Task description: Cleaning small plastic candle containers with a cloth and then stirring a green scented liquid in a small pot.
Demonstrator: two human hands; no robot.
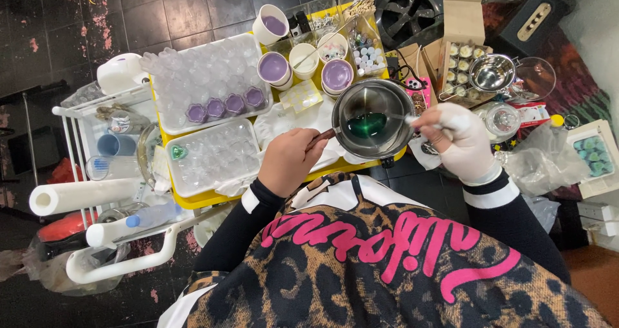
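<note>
A yellow table fills the middle of the head view, crowded from edge to edge. On its left half lie two clear plastic mould trays: the upper tray holds rows of small clear cups, three of them filled purple along its near edge; the lower tray sits just beside it toward the person and carries one green piece at its left end. Left of the table stands a white wire cart with a roll of white paper lying across it.

At the table's right edge a steel saucepan is held tilted above the surface, a pool of dark green liquid gathered in its bottom. The left hand, bare, has its fingers wrapped tight around the pan's brown handle. The right hand, in a white glove, is pinched closed on a thin stick that reaches over the pan's rim; whether its tip touches the liquid is hard to tell.

Behind the pan stand several white cups with purple insides, near a cluster of small jars. To the right an open cardboard box holds small filled moulds, with a small steel bowl touching its right side
</note>
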